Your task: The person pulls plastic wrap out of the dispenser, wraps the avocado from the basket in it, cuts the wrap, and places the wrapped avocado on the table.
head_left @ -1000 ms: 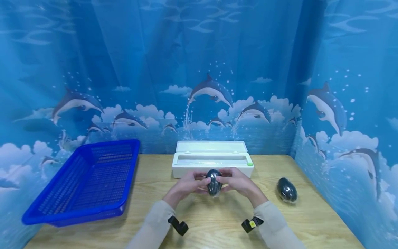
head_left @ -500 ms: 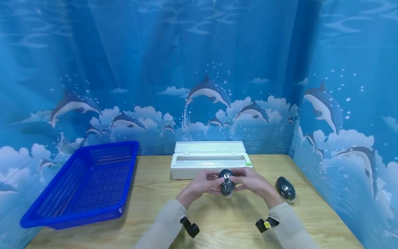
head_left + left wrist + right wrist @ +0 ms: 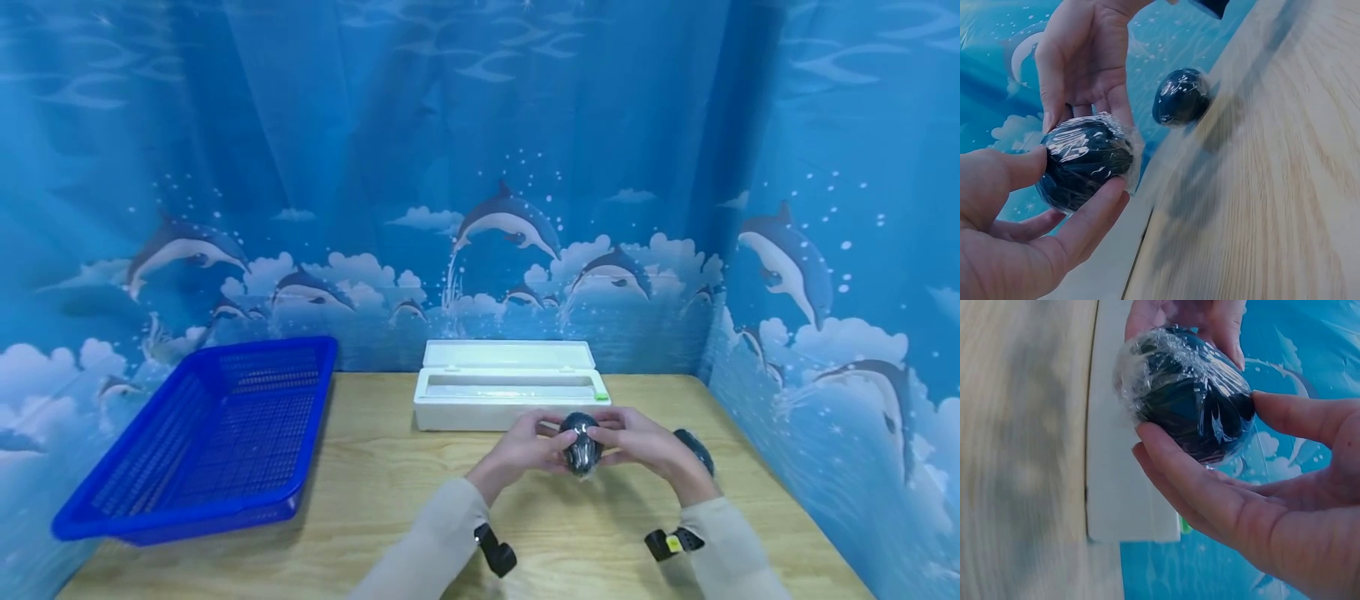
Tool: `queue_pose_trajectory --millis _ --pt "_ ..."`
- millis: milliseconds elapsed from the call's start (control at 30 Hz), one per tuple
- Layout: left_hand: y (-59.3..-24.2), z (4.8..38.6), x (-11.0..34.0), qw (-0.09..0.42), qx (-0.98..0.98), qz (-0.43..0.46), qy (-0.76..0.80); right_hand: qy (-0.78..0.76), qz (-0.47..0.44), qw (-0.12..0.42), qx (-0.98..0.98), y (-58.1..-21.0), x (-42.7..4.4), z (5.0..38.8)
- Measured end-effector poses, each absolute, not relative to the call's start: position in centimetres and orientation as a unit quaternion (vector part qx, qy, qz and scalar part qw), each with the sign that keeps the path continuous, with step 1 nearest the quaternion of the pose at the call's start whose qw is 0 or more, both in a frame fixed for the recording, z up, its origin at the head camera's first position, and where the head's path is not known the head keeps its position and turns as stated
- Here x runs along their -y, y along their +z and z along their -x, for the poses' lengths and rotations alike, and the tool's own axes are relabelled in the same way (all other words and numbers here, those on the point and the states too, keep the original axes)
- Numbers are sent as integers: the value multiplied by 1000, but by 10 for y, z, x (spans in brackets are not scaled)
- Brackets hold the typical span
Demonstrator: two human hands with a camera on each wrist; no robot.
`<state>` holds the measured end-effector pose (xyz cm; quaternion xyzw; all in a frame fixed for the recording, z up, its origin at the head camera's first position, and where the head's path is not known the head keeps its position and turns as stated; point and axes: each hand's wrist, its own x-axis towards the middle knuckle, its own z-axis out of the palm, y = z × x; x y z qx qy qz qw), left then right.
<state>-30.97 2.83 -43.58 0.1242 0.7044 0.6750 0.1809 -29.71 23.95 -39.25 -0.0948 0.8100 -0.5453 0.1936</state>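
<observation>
A dark, glossy egg-shaped object wrapped in cling film (image 3: 582,450) is held above the table, in front of the white box. My left hand (image 3: 525,454) grips it from the left, thumb on the near face and fingers around the side. From the other side my right hand (image 3: 648,442) holds it the same way. Crinkled film bunches at one end of the wrapped object (image 3: 1191,394) in the right wrist view. A second dark wrapped object (image 3: 1182,98) lies on the table to the right, partly hidden behind my right wrist in the head view.
A long white box (image 3: 480,417) with its lid raised stands at the table's back edge; a green piece (image 3: 602,397) sits at its right end. On the left is a blue plastic basket (image 3: 187,510). A dolphin-print curtain (image 3: 360,167) surrounds the wooden table (image 3: 375,467).
Both hands have moved to the right with the wrapped object between them. My right wrist now covers part of the second object. The box and basket have stayed in place.
</observation>
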Motion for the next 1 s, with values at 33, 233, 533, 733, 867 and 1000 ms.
queue_pose_trajectory --millis 33,233,533,733,867,1000 --pt "-436 310 -32 181 -705 -123 675 -537 94 193 -816 -391 -242 297" --pt "-436 311 -57 186 -716 -109 664 -469 81 171 -863 -387 -261 297" --pt "-441 314 -86 187 -723 -93 659 -385 45 119 -914 -388 -274 303" --pt "-446 317 -102 177 -732 -88 652 -354 31 97 -930 -389 -278 304" --pt "-451 318 -112 175 -731 -83 654 -325 21 92 -941 -391 -282 305" --pt "-455 319 -120 176 -733 -68 653 -296 21 94 -950 -394 -286 308"
